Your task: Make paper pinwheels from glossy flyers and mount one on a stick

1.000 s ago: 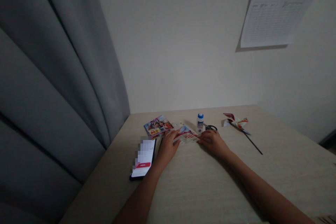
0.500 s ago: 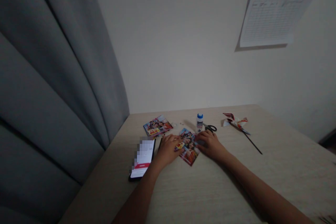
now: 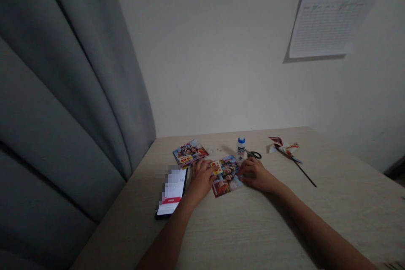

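A colourful printed flyer lies on the table between my two hands, a yellow price patch at its upper left. My left hand holds its left edge, thumb over the paper and the other fingers bent beside it. At the right edge, the curled fingers of my right hand grip the sheet. Just beyond the flyer stands a glue bottle with a blue cap. Black-handled scissors lie behind my right hand, their blades partly hidden by the bottle.
A stack of similar flyers lies at the back left. Nearer, a phone with a lit screen rests beside my left forearm. A paper pinwheel on a dark stick lies at the right. A grey curtain hangs along the left.
The flyer has turned between my hands; its lower corner has swung left and its edges now lie straighter to me. Both hands have shifted only slightly.
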Motion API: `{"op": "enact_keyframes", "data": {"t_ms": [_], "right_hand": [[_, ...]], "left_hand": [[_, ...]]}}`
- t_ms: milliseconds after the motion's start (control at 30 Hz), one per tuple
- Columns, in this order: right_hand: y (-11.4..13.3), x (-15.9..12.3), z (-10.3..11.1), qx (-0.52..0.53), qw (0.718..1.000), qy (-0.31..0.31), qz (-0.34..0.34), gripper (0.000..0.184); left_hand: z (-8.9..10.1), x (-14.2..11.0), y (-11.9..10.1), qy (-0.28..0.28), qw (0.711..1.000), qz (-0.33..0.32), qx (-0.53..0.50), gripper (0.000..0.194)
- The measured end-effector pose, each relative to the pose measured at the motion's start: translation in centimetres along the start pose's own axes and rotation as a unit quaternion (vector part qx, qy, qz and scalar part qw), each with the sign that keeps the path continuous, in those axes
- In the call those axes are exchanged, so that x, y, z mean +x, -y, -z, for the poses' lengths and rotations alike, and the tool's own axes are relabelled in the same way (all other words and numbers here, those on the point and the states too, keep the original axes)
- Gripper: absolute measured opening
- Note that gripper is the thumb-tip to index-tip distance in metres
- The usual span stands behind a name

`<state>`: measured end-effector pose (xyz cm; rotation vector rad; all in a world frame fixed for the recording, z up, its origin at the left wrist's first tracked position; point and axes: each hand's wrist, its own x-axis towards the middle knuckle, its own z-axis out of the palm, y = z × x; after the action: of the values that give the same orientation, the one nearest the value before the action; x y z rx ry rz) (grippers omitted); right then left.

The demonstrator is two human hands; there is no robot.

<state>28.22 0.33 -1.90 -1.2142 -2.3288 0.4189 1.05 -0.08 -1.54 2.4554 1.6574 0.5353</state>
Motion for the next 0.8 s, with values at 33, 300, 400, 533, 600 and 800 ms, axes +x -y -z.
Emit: {"op": "enact_keyframes", "data": {"t_ms": [33, 300, 400, 533, 600, 800], "right_hand": [[0.0, 0.0, 0.0, 0.008, 1.0, 0.0, 0.013, 0.015], [0.7, 0.0, 0.1, 0.041, 0.997, 0.0, 0.069, 0.044], [1.0, 0.0, 0.0, 0.03, 0.996, 0.002, 0.079, 0.038], [0.9, 0.1, -0.1, 0.017, 0.995, 0.022, 0.101, 0.037], [0.8, 0.1, 0.0, 0.007, 0.994, 0.038, 0.098, 0.037], [1.5, -0.2, 1.3, 0.001, 0.997, 0.055, 0.058, 0.025]], "left_hand": [[0.0, 0.0, 0.0, -0.001, 1.0, -0.001, -0.004, 0.035], [-0.7, -0.2, 0.0, 0.017, 0.999, -0.02, -0.023, 0.033], [-0.6, -0.4, 0.0, 0.059, 0.997, -0.036, -0.036, 0.046], [-0.5, -0.5, 0.0, 0.084, 0.995, -0.049, -0.037, 0.048], [-0.3, -0.5, -0.1, 0.061, 0.997, -0.047, -0.03, 0.044], [0.5, -0.3, 0.0, 0.024, 0.997, -0.049, -0.061, 0.025]]}}
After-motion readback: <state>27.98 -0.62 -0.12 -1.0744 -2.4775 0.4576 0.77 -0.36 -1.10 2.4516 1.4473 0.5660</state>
